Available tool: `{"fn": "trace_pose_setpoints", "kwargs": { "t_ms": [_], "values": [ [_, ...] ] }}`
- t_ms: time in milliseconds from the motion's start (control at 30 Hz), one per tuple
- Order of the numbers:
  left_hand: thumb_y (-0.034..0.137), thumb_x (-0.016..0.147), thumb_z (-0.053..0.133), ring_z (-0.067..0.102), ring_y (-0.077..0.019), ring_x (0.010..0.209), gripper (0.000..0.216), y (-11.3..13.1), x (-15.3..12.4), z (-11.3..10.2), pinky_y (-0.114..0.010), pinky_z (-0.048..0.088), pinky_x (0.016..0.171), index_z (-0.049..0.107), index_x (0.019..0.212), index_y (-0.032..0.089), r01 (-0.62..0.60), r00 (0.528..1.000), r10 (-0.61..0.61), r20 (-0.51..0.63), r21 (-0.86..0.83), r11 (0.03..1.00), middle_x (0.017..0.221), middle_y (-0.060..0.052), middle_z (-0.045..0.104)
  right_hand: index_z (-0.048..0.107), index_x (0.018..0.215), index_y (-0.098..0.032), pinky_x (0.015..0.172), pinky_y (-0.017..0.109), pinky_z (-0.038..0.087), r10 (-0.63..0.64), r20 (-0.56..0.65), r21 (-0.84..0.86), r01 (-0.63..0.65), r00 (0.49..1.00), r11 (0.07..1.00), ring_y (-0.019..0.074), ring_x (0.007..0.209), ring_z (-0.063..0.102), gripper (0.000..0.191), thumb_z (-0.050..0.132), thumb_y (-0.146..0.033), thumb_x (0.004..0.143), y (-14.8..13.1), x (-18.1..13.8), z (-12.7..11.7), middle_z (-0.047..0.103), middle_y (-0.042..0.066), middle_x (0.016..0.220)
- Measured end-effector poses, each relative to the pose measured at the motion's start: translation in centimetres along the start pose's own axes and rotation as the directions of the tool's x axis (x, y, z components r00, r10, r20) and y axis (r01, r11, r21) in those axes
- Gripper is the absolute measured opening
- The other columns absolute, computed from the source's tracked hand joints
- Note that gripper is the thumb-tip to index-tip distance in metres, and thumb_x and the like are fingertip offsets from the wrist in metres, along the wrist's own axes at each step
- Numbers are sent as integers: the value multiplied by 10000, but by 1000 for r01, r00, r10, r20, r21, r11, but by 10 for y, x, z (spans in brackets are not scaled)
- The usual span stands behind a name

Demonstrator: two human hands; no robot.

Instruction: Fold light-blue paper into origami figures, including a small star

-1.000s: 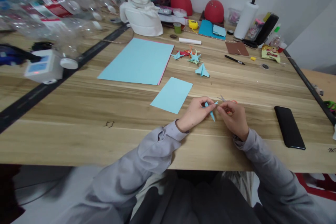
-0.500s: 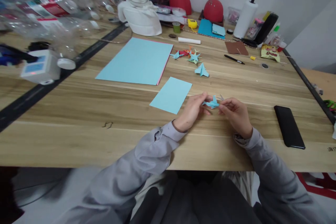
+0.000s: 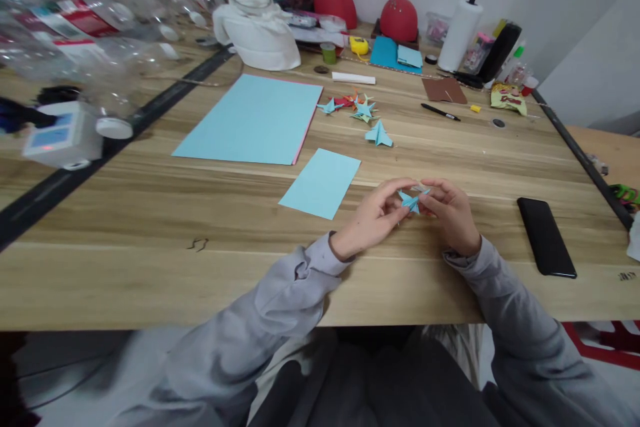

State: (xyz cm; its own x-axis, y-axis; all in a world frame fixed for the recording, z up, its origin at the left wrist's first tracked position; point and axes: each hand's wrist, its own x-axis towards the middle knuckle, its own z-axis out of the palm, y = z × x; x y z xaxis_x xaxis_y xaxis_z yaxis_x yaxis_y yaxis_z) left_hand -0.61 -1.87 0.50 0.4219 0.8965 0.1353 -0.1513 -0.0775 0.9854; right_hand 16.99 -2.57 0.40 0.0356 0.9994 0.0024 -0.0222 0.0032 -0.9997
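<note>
Between my two hands is a small folded light-blue paper plane (image 3: pixel 411 203), held just above the wooden table. My left hand (image 3: pixel 375 217) pinches its left side between thumb and fingers. On the other side, my right hand (image 3: pixel 450 213) grips it with thumb and forefinger. Parts of the plane are covered by my fingertips. Something small and greyish shows behind it, too unclear to name. A flat light-blue paper sheet (image 3: pixel 321 183) lies left of my left hand. Beyond my hands rests another folded blue paper plane (image 3: pixel 379 134).
Further back sits a pile of folded paper figures (image 3: pixel 363 109). A large blue sheet (image 3: pixel 250 120) lies to the left, a black phone (image 3: pixel 547 237) to the right. Plastic bottles (image 3: pixel 90 20), a white box-like device (image 3: pixel 65 133) and a black pen (image 3: pixel 440 112) are also on the table.
The folded plane has turned between my hands, and both hands have come closer together around it. My left thumb now presses on its near side. The view has shifted slightly.
</note>
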Motion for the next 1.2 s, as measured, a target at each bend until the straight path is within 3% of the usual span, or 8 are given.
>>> {"fn": "trace_pose_setpoints", "kwargs": {
  "t_ms": [100,200,500,633,767,867,967,1200],
  "values": [
    [276,822,681,679,-126,769,285,-1,1,-1,-287,571,751,689,1084,164,89,990,-79,119,-82,993,1080,-96,683,592,987,-203,541,252,489,6,29,15,-7,1000,1000,116,540,614,458,818,-406,645,-1,-1,0,663,-58,604],
    [282,826,675,690,-142,769,249,-1,1,-1,-314,581,761,732,1027,146,135,980,-113,162,-135,982,997,-85,706,569,980,-206,527,241,481,-4,55,28,2,998,1000,105,518,594,459,822,-403,652,-2,-1,1,641,-74,588],
    [155,779,696,647,-116,606,124,-3,2,1,-260,553,651,761,880,123,184,983,-184,2,-30,982,667,-41,711,543,901,-214,522,236,495,-108,-32,-83,105,994,991,108,551,615,447,801,-500,674,6,2,2,665,-28,684],
    [157,771,711,675,-128,616,167,0,4,0,-277,568,685,752,929,123,201,976,-207,-64,-93,975,673,-39,728,592,861,-220,538,253,501,-271,-33,-228,257,962,939,121,587,623,330,739,-495,753,2,-2,1,673,2,728],
    [149,760,723,670,-121,592,152,2,7,-3,-271,566,680,748,907,117,259,951,-289,-111,-228,939,656,-29,718,667,810,-221,558,265,501,-335,133,-370,361,933,856,131,604,623,174,715,-387,789,-1,-7,2,698,19,723],
    [135,739,751,671,-121,594,117,2,9,-4,-270,572,669,740,852,105,317,928,-361,-87,-320,893,661,-38,718,694,808,-225,584,273,514,-338,211,-417,397,917,817,140,630,638,129,689,-353,811,1,-7,4,717,23,729],
    [94,758,724,675,-117,599,86,3,9,-5,-258,573,657,740,843,98,338,922,-383,-62,-357,871,671,-48,721,695,790,-221,591,269,515,-348,209,-432,405,914,806,136,627,641,110,672,-324,822,3,-7,4,720,19,717],
    [98,762,743,693,-121,621,201,2,8,-9,-230,573,613,763,961,116,402,914,-399,74,-302,865,696,-50,734,688,790,-224,595,282,528,-349,190,-411,397,918,821,146,630,649,157,684,-376,826,-1,-8,3,734,29,746]
  ]
}}
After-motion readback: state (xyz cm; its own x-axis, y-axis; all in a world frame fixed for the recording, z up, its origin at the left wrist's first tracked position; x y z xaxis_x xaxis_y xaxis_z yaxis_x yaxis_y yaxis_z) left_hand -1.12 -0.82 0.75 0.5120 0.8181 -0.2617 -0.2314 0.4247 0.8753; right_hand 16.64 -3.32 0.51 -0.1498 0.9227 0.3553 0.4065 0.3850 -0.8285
